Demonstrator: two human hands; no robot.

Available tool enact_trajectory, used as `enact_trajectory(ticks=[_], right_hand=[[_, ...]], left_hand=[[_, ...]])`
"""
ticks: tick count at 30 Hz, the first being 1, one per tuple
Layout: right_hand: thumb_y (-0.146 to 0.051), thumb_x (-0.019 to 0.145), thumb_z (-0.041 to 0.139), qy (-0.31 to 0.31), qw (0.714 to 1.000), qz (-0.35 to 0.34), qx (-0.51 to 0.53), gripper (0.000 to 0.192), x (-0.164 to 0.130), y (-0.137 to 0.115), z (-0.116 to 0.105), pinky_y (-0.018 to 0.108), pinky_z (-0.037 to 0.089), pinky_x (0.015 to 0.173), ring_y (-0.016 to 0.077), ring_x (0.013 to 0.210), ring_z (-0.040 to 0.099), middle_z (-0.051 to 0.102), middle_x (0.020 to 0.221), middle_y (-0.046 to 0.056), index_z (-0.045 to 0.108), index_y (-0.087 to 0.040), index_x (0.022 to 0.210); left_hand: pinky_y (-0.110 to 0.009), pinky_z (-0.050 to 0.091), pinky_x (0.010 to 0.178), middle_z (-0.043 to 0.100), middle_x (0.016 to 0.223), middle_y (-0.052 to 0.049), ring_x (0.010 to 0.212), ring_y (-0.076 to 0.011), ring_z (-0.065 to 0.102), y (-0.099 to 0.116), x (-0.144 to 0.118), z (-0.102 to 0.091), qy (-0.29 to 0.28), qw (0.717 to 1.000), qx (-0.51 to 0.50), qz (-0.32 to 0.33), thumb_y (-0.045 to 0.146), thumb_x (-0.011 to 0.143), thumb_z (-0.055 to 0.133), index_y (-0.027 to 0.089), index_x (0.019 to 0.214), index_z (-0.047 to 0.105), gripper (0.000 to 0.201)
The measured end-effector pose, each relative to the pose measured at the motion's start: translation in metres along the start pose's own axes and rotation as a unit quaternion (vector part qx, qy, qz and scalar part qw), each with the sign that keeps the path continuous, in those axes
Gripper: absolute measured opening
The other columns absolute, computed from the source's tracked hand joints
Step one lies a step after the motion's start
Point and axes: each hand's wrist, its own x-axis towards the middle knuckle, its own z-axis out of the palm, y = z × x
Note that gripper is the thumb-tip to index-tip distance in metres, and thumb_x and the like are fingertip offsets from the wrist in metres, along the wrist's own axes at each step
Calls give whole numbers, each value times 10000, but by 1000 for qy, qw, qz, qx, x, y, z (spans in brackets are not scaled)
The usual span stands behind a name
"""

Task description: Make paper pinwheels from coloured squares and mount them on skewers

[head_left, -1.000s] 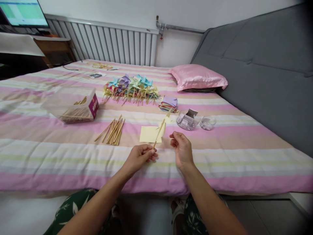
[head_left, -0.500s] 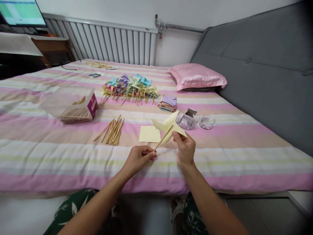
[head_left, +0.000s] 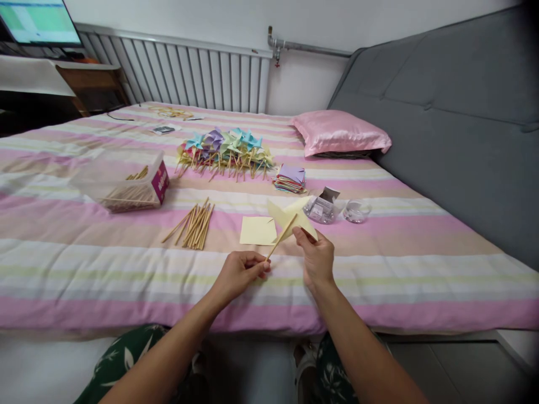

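Note:
My left hand [head_left: 241,273] pinches the lower end of a thin wooden stick [head_left: 281,237] that slants up to the right. At the stick's top sits a pale yellow paper pinwheel [head_left: 290,216]. My right hand [head_left: 316,259] grips the pinwheel's lower right blade between thumb and fingers. Both hands hover over the near part of a striped pink bedspread [head_left: 126,264]. A flat yellow paper square [head_left: 256,230] lies just behind the hands.
A loose bundle of sticks [head_left: 193,224] lies left of the square. A clear box of sticks [head_left: 126,179] stands further left. Finished coloured pinwheels [head_left: 225,148], a stack of folded papers [head_left: 290,178], two clear pin tubs [head_left: 322,209] and a pink pillow [head_left: 339,132] lie behind.
My right hand went from empty to gripping the yellow pinwheel's blade. The pinwheel turned to face me and now sits slightly lower and closer.

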Motion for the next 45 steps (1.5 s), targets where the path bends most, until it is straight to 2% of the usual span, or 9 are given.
enact_trajectory(ticks=[4,7,11,15,17,23,32,42,45], right_hand=[[-366,591,759,-26,999,37,25,251,-2,6,1,231,378,540,81,524,412,506,526,-52,610,-166,618],[-387,592,754,-46,996,65,28,275,-3,8,2,223,346,505,73,508,363,475,533,-51,594,-165,619],[-387,600,746,-78,995,59,32,326,-3,3,1,217,379,550,87,574,452,577,675,-20,641,-171,820],[-416,663,693,-43,997,41,56,402,1,-3,-2,225,412,630,114,729,554,646,916,32,636,-191,991],[-405,658,698,-24,997,40,67,365,4,-4,-3,235,419,651,120,754,568,656,907,28,655,-192,951],[-344,617,736,0,999,21,48,254,6,0,-4,256,419,653,112,669,551,639,699,-7,685,-162,786],[-341,604,741,-21,998,55,25,244,-1,2,0,255,420,675,126,733,572,682,794,15,702,-170,775],[-320,577,766,-66,993,88,33,176,-7,4,4,236,399,676,107,705,521,633,700,-28,699,-174,648],[-329,571,770,-71,989,116,58,205,-8,6,5,238,401,660,108,687,520,642,734,-15,696,-170,676]], left_hand=[[-258,486,599,712,723,-85,623,-172,647,1,-1,0,-2,1000,5,-2,369,702,674,117,781,692,265],[-255,487,600,714,728,-84,627,-170,648,2,0,0,1,1000,5,-4,368,702,675,117,787,693,267],[-257,490,592,712,708,-77,605,-165,642,4,1,-1,22,1000,1,-2,368,692,683,117,769,695,263],[-257,488,583,712,703,-78,597,-166,639,3,1,-2,29,1000,3,2,365,684,688,119,764,702,259],[-255,486,582,709,690,-75,598,-168,640,2,1,-2,25,1000,6,1,361,679,691,120,754,703,252],[-250,484,587,709,693,-74,610,-167,640,2,1,-1,20,1000,12,2,344,691,678,120,754,701,234],[-247,493,595,712,710,-77,612,-160,642,1,2,-3,17,1000,6,5,350,703,671,112,781,696,252],[-245,500,594,714,710,-78,608,-158,642,2,1,-2,16,1000,-10,3,349,690,679,98,780,695,266],[-247,499,591,716,714,-79,608,-159,644,3,1,-2,20,1000,-9,0,348,691,679,101,783,695,264]])
